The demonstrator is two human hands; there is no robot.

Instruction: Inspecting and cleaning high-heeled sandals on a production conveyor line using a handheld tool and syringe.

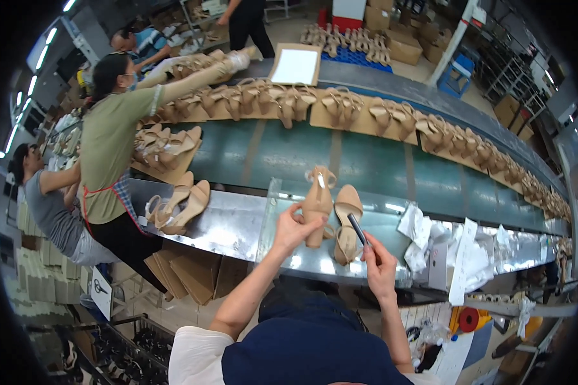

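My left hand (294,230) is closed around a beige heeled sandal (317,199), which it holds by the heel end over the bench. A second beige sandal (349,204) lies beside it on a glass sheet (277,204), insole up. In my right hand (380,264) there is a slim dark pen-like stick (358,229), gripped between thumb and fingers. Its upper end reaches over the lying sandal; I cannot tell whether it touches. Further left on the metal bench (232,221) rests another pair of beige sandals (187,204).
Beyond the bench runs a green conveyor belt (379,168). Past it, rows of beige sandals (459,138) stand on cardboard boards. White tissue paper (417,231) is heaped at right. A co-worker in a green shirt (112,135) reaches across at left. Cardboard sheets (196,273) lean below the bench.
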